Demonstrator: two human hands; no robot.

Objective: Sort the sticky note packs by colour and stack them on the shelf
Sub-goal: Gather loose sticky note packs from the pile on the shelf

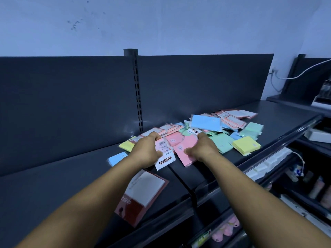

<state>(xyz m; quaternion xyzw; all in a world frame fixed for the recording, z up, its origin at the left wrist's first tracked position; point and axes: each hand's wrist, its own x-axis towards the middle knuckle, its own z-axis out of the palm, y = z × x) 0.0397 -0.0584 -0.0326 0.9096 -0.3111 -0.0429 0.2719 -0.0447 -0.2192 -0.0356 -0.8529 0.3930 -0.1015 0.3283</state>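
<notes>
Sticky note packs [206,130] lie mixed in a heap on the dark shelf [71,176]. The left hand [146,151] grips a pack showing its white label [163,154], and the right hand [201,147] pinches a pink pack [186,151]. Sorting seems only begun. Next, I think, both pink packs must be joined and laid on a bare part of the shelf.

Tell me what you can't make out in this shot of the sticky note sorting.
Head view:
- Left hand covers part of its pack labelled STICKY NOTE.
- Pile: lower packs buried, colours and count unknown.
- Small print on the pink pack under the right hand: too small.
</notes>
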